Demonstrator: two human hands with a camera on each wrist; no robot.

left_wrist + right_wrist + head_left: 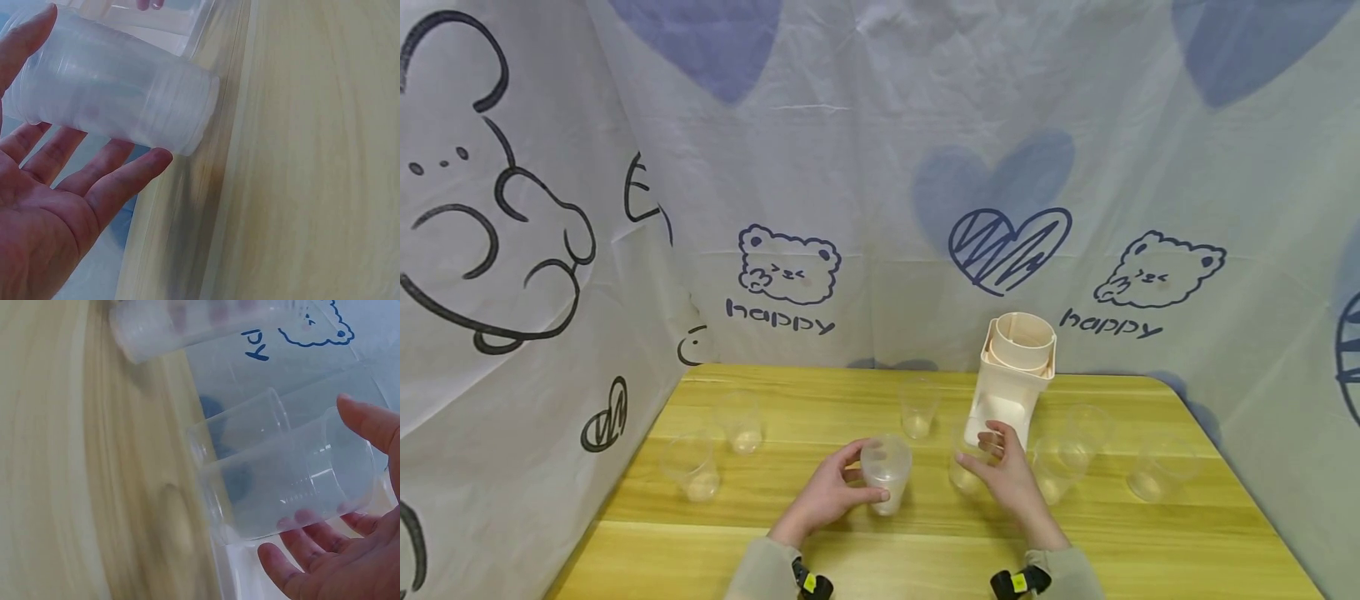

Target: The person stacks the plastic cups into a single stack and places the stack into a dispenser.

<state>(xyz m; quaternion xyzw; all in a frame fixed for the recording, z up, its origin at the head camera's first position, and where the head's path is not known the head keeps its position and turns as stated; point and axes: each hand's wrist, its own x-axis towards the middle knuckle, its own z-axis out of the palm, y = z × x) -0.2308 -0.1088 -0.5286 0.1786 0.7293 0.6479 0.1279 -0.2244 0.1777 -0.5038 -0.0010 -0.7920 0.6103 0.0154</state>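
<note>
My left hand (831,493) grips a stack of nested clear plastic cups (887,473), its thumb on the near side and fingers on the far side. In the left wrist view the stack (125,81) shows several close rims and a cloudy wall. To the right, my right hand (1013,482) holds a single clear plastic cup (964,477) between thumb and fingers. The right wrist view shows this cup (281,481) with see-through walls and nothing visible inside. Whether either base touches the table cannot be told.
A cream plastic holder (1011,379) with a round tube on top stands behind my right hand. Separate clear cups stand on the wooden table (925,558): one at the back (919,410), two at left (741,427), several at right (1060,467). Printed cloth hangs behind.
</note>
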